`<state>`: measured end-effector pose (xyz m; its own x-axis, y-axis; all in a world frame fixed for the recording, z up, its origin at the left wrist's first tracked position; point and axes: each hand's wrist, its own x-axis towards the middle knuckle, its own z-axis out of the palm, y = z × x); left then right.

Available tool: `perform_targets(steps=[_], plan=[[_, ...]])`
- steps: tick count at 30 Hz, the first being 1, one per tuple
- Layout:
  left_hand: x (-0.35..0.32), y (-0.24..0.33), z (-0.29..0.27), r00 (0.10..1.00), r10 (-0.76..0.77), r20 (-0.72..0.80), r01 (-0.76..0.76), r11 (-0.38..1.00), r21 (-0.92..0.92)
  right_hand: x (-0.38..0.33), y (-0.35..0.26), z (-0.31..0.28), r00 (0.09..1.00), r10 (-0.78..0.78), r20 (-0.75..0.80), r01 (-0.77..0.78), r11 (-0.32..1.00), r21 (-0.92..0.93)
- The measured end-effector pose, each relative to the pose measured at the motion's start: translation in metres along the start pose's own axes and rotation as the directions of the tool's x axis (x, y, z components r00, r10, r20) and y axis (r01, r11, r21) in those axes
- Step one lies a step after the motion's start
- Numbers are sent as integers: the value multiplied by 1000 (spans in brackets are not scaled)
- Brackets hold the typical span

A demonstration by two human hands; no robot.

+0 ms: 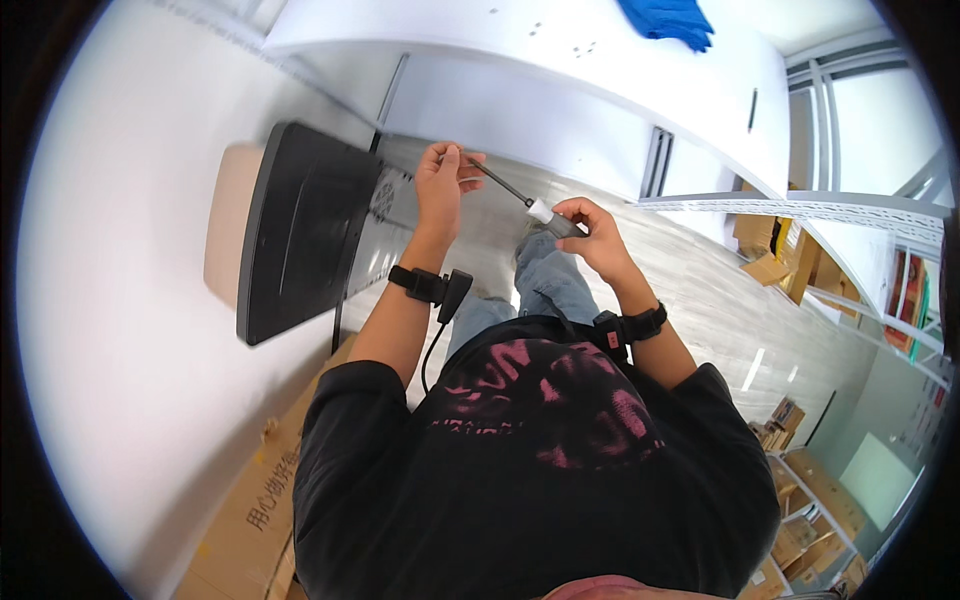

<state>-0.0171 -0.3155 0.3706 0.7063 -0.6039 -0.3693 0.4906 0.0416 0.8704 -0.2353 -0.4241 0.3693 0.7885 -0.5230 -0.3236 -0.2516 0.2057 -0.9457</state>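
A screwdriver [541, 211] with a long dark shaft and a white-and-grey handle is held in the air between my hands, above my knees. My right hand [598, 241] is closed around the grey end of the handle. At the shaft's far end, the thumb and index finger of my left hand [441, 184] are pinched together at the tip, while its other fingers curl loosely. Whether a small part sits in that pinch is too small to make out. Black straps with dark devices circle both wrists.
Ahead stands a white table [440, 22] bearing blue gloves [668, 22], a black pen [752, 110] and several small dark bits. A black monitor-like panel [307, 225] is on the left. Cardboard boxes [800, 262] fill shelves to the right; a large carton [245, 500] lies lower left.
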Motion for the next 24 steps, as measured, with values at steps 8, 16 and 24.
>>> perform_targets(steps=[8, 16, 24], plan=[[96, 8, 126, 866, 485, 118, -448, 651, 612, 40, -29, -103, 983, 38, -182, 12, 965, 262], [141, -12, 156, 606, 704, 370, -617, 122, 778, 75, -38, -131, 981, 28, -191, 36, 946, 321], [143, -17, 157, 596, 724, 348, -614, 131, 779, 90, -35, -132, 987, 37, -155, 27, 919, 392]])
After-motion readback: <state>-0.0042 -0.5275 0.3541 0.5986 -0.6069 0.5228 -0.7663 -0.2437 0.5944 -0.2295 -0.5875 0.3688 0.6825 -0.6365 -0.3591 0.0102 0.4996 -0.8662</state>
